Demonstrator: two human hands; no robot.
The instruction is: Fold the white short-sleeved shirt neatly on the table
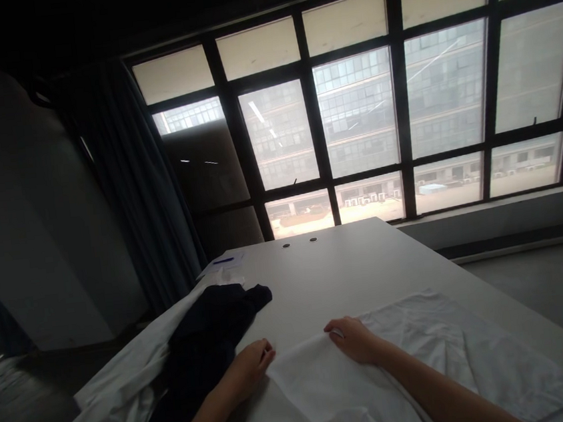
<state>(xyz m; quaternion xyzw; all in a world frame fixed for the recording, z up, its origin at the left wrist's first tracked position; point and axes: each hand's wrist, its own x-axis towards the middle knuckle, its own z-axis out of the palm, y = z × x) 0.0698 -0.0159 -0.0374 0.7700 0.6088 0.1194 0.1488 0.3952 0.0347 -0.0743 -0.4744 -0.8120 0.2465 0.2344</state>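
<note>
A white cloth [325, 388], perhaps a garment, lies spread and creased over the near part of the table. My left hand [255, 365] is closed on its far left corner, fingers curled together. Along the same far edge, further right, my right hand [353, 339] pinches the fabric. Between the two hands the edge runs fairly straight. To the right, more of the white fabric lies in wrinkles under my right forearm. A dark navy garment [204, 340] is bunched beside my left hand and partly behind my left forearm.
The white table [327, 266] reaches toward the windows, with two round dark-ringed holes [299, 242] near its far end. At the far left sit a paper with a blue pen [224, 261] and more white cloth [118, 382] along the left edge. A dark curtain [143, 185] hangs behind.
</note>
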